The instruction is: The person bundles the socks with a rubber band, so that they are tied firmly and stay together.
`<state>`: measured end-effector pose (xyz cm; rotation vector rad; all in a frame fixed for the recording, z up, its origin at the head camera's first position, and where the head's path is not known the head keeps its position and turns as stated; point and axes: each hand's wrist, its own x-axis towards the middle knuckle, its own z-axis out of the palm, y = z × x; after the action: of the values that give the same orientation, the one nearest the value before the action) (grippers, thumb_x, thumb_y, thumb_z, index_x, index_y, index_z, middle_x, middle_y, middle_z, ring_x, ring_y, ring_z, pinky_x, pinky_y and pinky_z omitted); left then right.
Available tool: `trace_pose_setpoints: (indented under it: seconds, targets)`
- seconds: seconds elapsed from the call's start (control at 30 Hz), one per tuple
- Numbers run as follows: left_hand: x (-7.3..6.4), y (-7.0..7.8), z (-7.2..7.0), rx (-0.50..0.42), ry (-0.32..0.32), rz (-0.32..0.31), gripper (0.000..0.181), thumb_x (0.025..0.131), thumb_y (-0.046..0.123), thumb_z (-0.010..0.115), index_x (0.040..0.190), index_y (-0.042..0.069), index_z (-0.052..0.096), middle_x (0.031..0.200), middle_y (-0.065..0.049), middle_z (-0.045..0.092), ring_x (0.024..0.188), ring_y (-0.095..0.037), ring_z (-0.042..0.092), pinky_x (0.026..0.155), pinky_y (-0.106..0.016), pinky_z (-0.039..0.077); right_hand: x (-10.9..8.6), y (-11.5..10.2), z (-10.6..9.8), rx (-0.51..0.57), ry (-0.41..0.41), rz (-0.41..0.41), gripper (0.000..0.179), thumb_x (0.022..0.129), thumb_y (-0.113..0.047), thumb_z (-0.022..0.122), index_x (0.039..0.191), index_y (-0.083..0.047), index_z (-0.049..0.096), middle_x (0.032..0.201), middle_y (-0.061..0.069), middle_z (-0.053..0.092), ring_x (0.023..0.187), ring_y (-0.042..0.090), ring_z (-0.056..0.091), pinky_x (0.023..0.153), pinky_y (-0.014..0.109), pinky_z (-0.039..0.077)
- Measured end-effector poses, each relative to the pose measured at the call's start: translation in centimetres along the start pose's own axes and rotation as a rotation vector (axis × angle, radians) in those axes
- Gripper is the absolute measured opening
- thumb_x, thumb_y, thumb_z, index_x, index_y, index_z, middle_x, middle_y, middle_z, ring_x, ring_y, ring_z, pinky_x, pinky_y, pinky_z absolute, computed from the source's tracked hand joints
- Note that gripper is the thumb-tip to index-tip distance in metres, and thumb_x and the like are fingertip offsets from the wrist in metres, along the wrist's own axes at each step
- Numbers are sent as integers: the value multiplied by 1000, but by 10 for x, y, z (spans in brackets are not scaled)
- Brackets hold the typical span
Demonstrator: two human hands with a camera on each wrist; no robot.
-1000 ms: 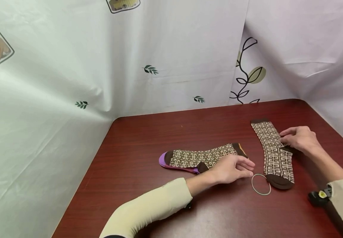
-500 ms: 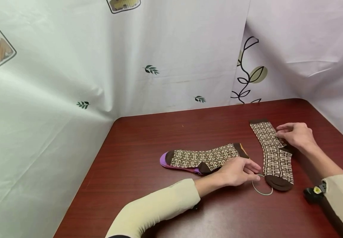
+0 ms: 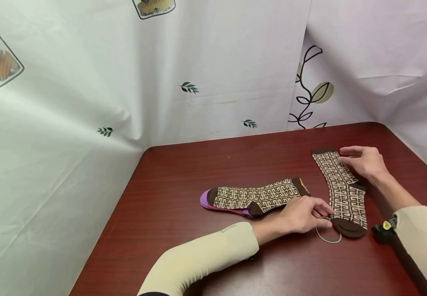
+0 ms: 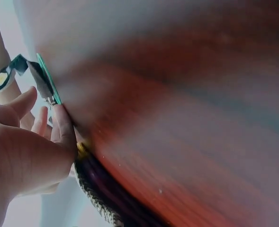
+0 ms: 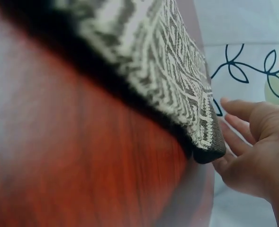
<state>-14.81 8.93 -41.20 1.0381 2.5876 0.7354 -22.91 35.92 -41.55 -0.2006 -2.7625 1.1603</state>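
Note:
A brown sock [image 3: 341,185] with a cream maze pattern lies flat at the right of the table, its dark toe toward me. My right hand [image 3: 367,162] hovers at the sock's right edge near the cuff, fingers loosely extended and holding nothing. In the right wrist view the dark cuff [image 5: 210,150] sits right beside those fingers. Close to the toe is my left hand [image 3: 306,216], with relaxed fingers and the thumb apart from them. A thin green hair-tie-like loop [image 3: 328,241] lies partly under its fingertips; the left wrist view shows the loop [image 4: 48,78] edge-on just beyond them.
Left of the hands lies a stack of socks [image 3: 254,197], a patterned one on top and purple showing beneath, its cuff end partly behind my left hand. The dark red table [image 3: 176,172] is bordered by white printed curtains [image 3: 213,102] at the back and sides.
My left hand has slid right, over the green loop toward the sock's toe. My right hand has moved from the sock's heel up and away toward its cuff.

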Motion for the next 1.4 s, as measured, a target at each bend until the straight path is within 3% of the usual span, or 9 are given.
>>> trace_pose_setpoints:
  seconds: [0.1, 0.2, 0.3, 0.43, 0.5, 0.73, 1.0, 1.27, 1.4]
  targets:
    - [1, 2, 2, 40, 19, 10, 29, 91, 38, 85, 120, 35, 79, 102, 29, 75, 73, 27, 53, 76, 0, 32, 7, 0, 3, 43, -11, -4, 54, 102, -31, 73, 139, 7, 63, 133, 33, 64, 124, 44, 58, 91, 34, 51]
    - [3, 2, 5, 51, 31, 13, 30, 90, 39, 86, 120, 36, 80, 102, 30, 74, 73, 28, 52, 76, -1, 32, 14, 1, 5, 58, -36, -12, 56, 104, -32, 71, 143, 7, 59, 138, 33, 61, 120, 37, 59, 74, 16, 44]
    - [4, 2, 7, 61, 42, 11, 30, 90, 40, 87, 118, 36, 80, 100, 31, 74, 72, 28, 50, 76, -1, 32, 19, 1, 7, 52, -68, -16, 57, 107, -32, 66, 146, 7, 56, 142, 38, 55, 125, 47, 55, 81, 25, 45]
    - [5, 2, 9, 80, 56, 8, 28, 89, 40, 87, 116, 37, 81, 97, 31, 73, 70, 28, 48, 76, -1, 31, 24, 2, 9, 29, -97, -8, 55, 109, -30, 61, 146, 9, 54, 144, 44, 49, 130, 57, 48, 93, 56, 46]
    - [6, 3, 10, 96, 63, 10, 28, 89, 42, 87, 116, 37, 81, 96, 31, 73, 70, 28, 48, 75, -1, 31, 26, 2, 10, 13, -92, -1, 53, 108, -27, 62, 145, 10, 54, 142, 45, 49, 127, 58, 49, 96, 62, 43]
    - [8, 8, 13, 186, 90, -8, 28, 86, 52, 87, 112, 42, 80, 94, 35, 70, 72, 28, 45, 72, -4, 29, 29, 4, 11, -22, -48, 16, 48, 102, -19, 72, 139, 9, 61, 121, 39, 64, 112, 51, 54, 83, 46, 43]
    - [11, 14, 18, 295, 112, -20, 27, 83, 61, 86, 104, 46, 78, 90, 37, 66, 77, 21, 45, 68, -8, 33, 31, 2, 13, -77, -45, -20, 45, 99, -16, 73, 136, 8, 63, 101, 30, 72, 103, 47, 59, 86, 55, 43]
    - [13, 16, 20, 293, 134, -24, 18, 85, 56, 87, 98, 45, 79, 84, 36, 66, 68, 18, 44, 62, -9, 33, 31, -2, 15, -109, -78, -38, 42, 102, -15, 64, 136, 9, 64, 133, 43, 55, 109, 54, 53, 86, 59, 44]
    - [14, 18, 21, 304, 126, -34, 10, 87, 53, 85, 91, 46, 78, 77, 36, 62, 64, 14, 42, 59, -11, 33, 31, -2, 16, -113, -63, -37, 39, 102, -14, 64, 131, 11, 66, 138, 45, 51, 113, 58, 52, 88, 63, 45]
